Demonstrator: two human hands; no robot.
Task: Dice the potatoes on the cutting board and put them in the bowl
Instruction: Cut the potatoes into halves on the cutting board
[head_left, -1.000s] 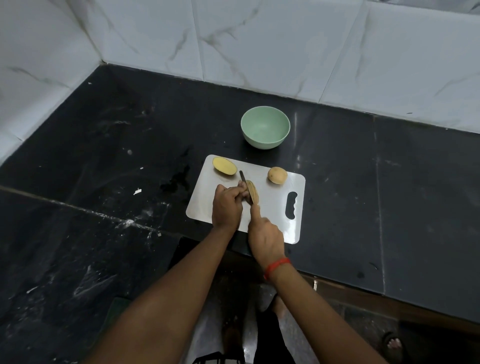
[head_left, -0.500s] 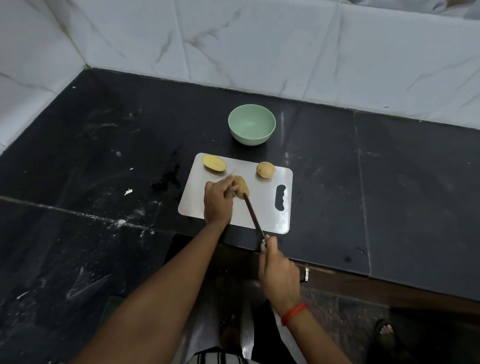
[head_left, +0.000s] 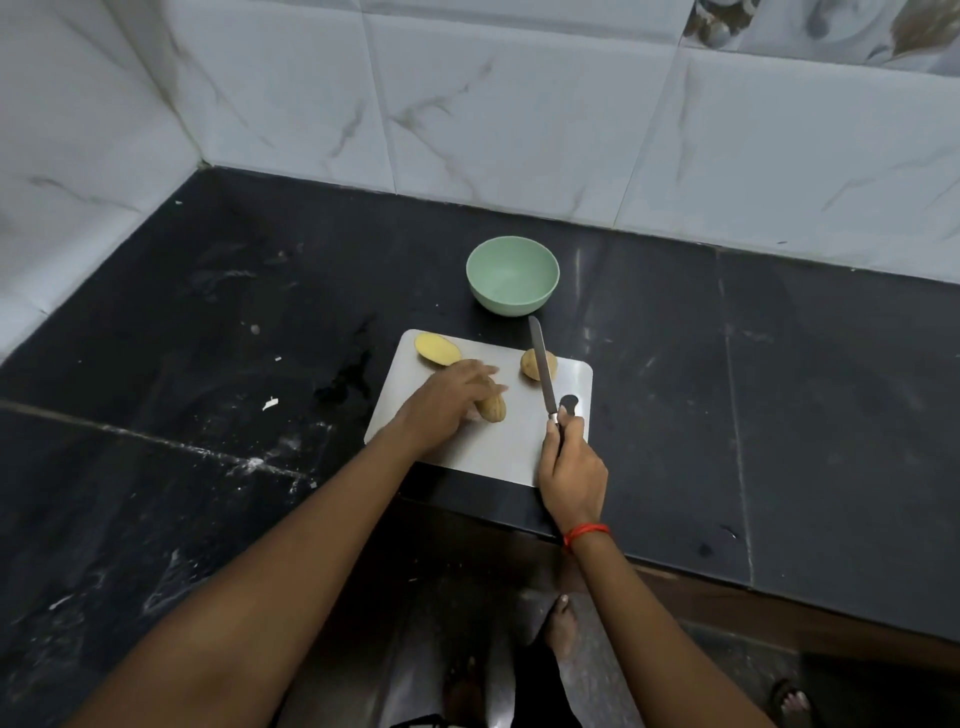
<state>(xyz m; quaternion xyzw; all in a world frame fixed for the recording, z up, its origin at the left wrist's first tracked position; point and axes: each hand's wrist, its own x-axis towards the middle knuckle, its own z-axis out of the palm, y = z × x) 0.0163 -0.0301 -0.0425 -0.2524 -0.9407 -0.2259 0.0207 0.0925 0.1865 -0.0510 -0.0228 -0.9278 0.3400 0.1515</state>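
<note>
Starting from the left of the cutting board (head_left: 493, 452), the cut half (head_left: 437, 349) lies face up at the far corner, just where it lay a second ago. Beside it the left hand (head_left: 454, 389), which had been curled round the second half (head_left: 491, 408) to steady it, now lies released across that piece with fingers stretched out, touching rather than pinching. Further right, the knife (head_left: 540, 371) has left that piece: a second ago its blade was bearing on the potato, and now it is lifted aside, tip toward the bowl (head_left: 511, 275), crossing in front of the whole potato (head_left: 531, 364). The right hand (head_left: 571, 473) is clenched round the handle at the board's near right corner. No dice show yet and the bowl is empty, so this looks like a pause to reset the piece before the next cut. The board sits on a dark stone counter (head_left: 805, 374) marked with pale smears, backed by white marbled wall tiles (head_left: 519, 104) that meet in a corner at the left.
</note>
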